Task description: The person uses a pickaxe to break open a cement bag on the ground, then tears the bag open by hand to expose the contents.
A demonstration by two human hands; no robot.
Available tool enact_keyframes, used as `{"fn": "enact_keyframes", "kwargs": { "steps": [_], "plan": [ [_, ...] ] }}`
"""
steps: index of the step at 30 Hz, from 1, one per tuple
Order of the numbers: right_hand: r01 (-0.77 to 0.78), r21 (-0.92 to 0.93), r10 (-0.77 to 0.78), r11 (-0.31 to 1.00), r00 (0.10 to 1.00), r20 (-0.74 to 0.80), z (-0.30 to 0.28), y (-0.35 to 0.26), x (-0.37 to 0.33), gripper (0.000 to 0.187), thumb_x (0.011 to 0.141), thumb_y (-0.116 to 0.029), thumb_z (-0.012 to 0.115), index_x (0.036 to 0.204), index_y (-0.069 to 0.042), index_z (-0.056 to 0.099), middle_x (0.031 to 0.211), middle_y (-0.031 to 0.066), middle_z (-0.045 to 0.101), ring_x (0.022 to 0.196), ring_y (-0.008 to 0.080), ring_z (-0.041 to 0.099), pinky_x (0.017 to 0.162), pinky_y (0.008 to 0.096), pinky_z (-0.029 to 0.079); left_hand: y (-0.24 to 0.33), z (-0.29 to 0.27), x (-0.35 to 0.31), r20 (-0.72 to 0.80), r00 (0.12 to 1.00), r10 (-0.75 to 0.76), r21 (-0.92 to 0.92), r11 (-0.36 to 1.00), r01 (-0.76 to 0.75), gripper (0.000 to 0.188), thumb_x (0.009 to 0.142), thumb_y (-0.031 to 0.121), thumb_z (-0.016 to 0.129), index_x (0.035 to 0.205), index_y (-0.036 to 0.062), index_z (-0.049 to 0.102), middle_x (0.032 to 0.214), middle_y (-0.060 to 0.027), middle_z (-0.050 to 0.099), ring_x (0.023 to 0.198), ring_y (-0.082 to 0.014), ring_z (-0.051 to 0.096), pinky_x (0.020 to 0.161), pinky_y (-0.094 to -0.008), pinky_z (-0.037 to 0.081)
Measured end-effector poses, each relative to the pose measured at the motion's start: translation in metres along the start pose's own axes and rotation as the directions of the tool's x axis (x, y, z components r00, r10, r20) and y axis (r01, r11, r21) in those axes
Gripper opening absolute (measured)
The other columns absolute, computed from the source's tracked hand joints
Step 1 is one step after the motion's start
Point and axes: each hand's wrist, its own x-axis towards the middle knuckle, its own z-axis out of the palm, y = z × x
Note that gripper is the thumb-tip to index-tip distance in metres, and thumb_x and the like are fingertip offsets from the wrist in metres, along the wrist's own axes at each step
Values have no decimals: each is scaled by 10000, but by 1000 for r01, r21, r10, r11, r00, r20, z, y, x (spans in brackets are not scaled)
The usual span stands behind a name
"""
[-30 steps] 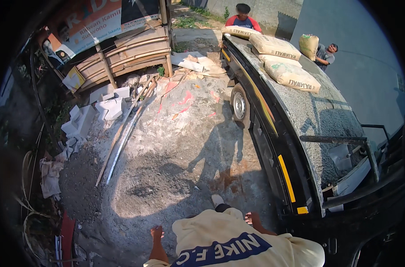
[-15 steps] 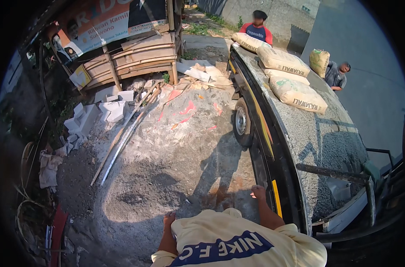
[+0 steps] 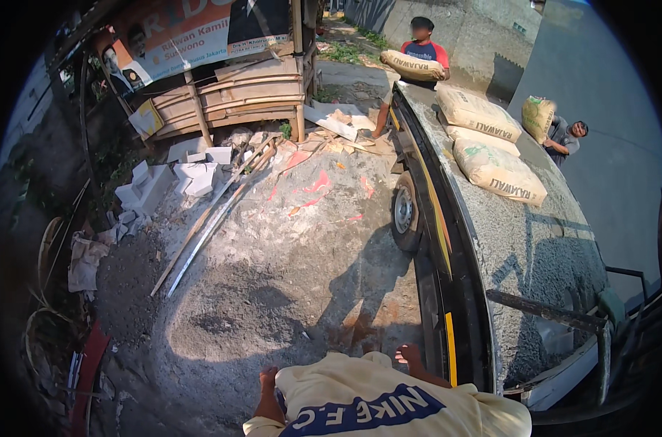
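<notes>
My left hand (image 3: 268, 376) hangs beside my cream shirt, seen foreshortened over the grey ground. Its fingers look loose, and nothing shows in them. My right hand (image 3: 407, 355) is out in front of the shirt with the fingers apart and empty, just left of the truck's black side panel (image 3: 436, 313). Neither hand touches anything visible. Several cement sacks (image 3: 495, 170) lie on the truck bed farther off. At its far end a person in a red-and-blue shirt holds one sack (image 3: 411, 65) in both arms. Another person on the right has an upright sack (image 3: 538, 119).
The truck bed (image 3: 535, 233) runs along my right, with a wheel (image 3: 404, 209) below and a metal bar (image 3: 546, 303) near me. On the left lie broken white blocks (image 3: 147, 191), long wooden strips (image 3: 207, 226) and a red piece (image 3: 91, 371). A wooden stall (image 3: 236, 102) stands beyond.
The far person has lifted a sack off the truck bed and stands more upright with it. My right hand has shifted left and nearer my body. The view has shifted slightly.
</notes>
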Motion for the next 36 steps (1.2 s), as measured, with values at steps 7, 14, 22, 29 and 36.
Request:
{"fn": "enact_keyframes", "kwargs": {
  "steps": [7, 14, 22, 29, 36],
  "plan": [
    [214, -323, -212, 922, 976, 41, -9, -36, 70, 146, 736, -99, 641, 850, -13, 669, 709, 106, 645, 573, 200, 637, 493, 340, 521, 9, 6, -60, -133, 986, 100, 28, 995, -97, 331, 831, 320, 580, 820, -2, 661, 692, -92, 652, 606, -138, 565, 579, -339, 465],
    [509, -358, -443, 783, 860, 252, 46, -80, 70, 173, 728, -114, 656, 870, -19, 682, 695, 106, 657, 584, 175, 637, 531, 315, 522, 17, 1, -139, -258, 865, -430, -19, 898, 440, 383, 836, 352, 562, 887, -12, 671, 771, -133, 668, 666, -177, 612, 621, -368, 478],
    [762, -599, -504, -248, 427, 751, 126, -70, 60, 165, 692, -172, 643, 798, -49, 667, 795, 103, 673, 723, 247, 659, 647, 345, 527, -71, 0, -265, -307, 816, -490, -665, 723, 184, 336, 894, 247, 544, 658, 8, 538, 592, -14, 492, 528, -117, 423, 465, -321, 363],
    [907, -419, -494, -48, 343, 799, 203, -19, -26, 187, 683, -192, 673, 821, -66, 665, 833, 95, 666, 750, 250, 647, 680, 347, 515, -111, 14, -389, -335, 776, -534, -684, 704, 190, 324, 885, 287, 556, 677, 39, 562, 575, 2, 498, 492, -126, 445, 432, -325, 351],
    [999, 11, -637, 43, 18, 771, 217, 73, -86, 281, 719, -236, 681, 929, -51, 657, 861, 120, 660, 834, 235, 638, 736, 346, 503, -193, -9, -466, -439, 884, 163, 48, 986, -158, 317, 879, 302, 561, 698, 43, 577, 573, -6, 517, 486, -135, 477, 429, -324, 365]
  ]
}}
